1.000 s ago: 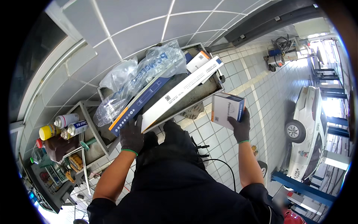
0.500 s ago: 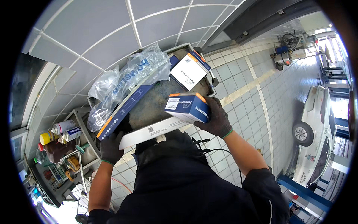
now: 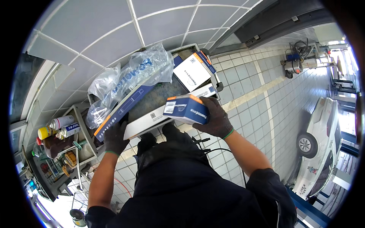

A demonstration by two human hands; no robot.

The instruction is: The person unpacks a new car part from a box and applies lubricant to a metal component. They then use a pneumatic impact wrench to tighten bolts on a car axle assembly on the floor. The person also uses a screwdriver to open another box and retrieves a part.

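Observation:
My right hand [image 3: 215, 120], in a dark glove, grips the right side of a blue and white box [image 3: 186, 109] with an orange edge. It holds the box above the near edge of a cart [image 3: 158, 100]. My left hand [image 3: 115, 139], gloved too, is closed at the left end of a long white box [image 3: 146, 122], its fingers partly hidden. Just beside that hand ends a long blue box [image 3: 124, 108] with an orange end. The long white box slants across the cart's near side, passing behind the box in my right hand.
Crumpled clear plastic wrapping [image 3: 134, 71] covers the cart's left side. Another white and blue box [image 3: 192, 71] lies at its far right. Spray cans [image 3: 62, 122] stand on a shelf unit at left. A tiled wall [image 3: 163, 21] rises behind. A white car [image 3: 317, 144] is at right.
The long white box has moved forward over the cart and slants more steeply; its right end now shows. Both hands have shifted slightly, the right one still holding its box.

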